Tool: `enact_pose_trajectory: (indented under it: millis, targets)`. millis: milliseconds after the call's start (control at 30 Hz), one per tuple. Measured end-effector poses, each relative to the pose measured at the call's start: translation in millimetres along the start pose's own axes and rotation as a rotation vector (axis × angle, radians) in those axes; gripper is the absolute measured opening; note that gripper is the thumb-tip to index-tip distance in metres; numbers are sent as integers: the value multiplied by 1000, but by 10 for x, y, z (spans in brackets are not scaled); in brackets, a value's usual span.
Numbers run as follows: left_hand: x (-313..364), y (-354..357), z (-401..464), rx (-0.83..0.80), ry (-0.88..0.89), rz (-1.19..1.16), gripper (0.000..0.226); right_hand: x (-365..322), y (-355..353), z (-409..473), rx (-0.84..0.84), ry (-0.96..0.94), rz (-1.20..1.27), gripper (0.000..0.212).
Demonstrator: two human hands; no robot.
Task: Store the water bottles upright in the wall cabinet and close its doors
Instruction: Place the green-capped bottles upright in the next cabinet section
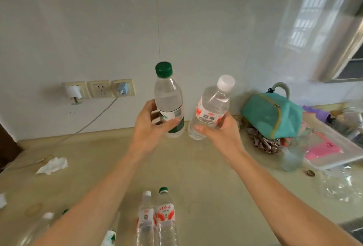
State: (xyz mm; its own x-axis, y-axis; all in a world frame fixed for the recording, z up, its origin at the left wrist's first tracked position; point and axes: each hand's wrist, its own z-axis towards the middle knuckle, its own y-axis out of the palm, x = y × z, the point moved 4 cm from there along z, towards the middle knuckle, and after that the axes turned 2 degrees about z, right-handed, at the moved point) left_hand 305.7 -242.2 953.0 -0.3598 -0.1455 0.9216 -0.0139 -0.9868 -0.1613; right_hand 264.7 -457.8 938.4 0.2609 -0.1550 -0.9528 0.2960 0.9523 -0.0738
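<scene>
My left hand point(152, 126) grips a clear water bottle with a green cap and green label point(169, 96), held upright above the counter. My right hand point(221, 131) grips a clear bottle with a white cap and red-and-white label point(213, 106), tilted slightly right. Both are raised in front of the white wall. Several more bottles rest on the counter near the bottom edge: a white-capped one point(146, 220), a green-capped one with a red label point(166, 218), and others point(39, 228) partly hidden by my left forearm. The wall cabinet is out of view.
The beige counter point(196, 167) carries a crumpled tissue point(53, 165), a teal bag point(273, 114), a clear tray with pink items point(330, 147), a plastic cup point(291, 159) and plastic wrap point(341, 186). Wall sockets point(100, 88) with a cable sit left. A range hood point(345, 35) hangs upper right.
</scene>
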Motion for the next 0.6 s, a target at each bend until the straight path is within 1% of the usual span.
enact_pose_trajectory:
  millis: [133,233,400,500,600]
  targets:
    - [854,-247,154,56,168,-1,62,-874,-40,60,50,-160,29,56]
    - [1501,-358,280,98,305,-46,57,-1491,-116,120,107,-271,77,54]
    - [2480,-430,450,87,520,-61,51,-2484,-298,311,162,-436,121,55]
    - [2962,-432,589,109,615,-51,50,-3050,-406,475,178,-507,101,53]
    - [3309,-409,770,143,656,-36,46,-3506,-512,628,213,-558,54,56]
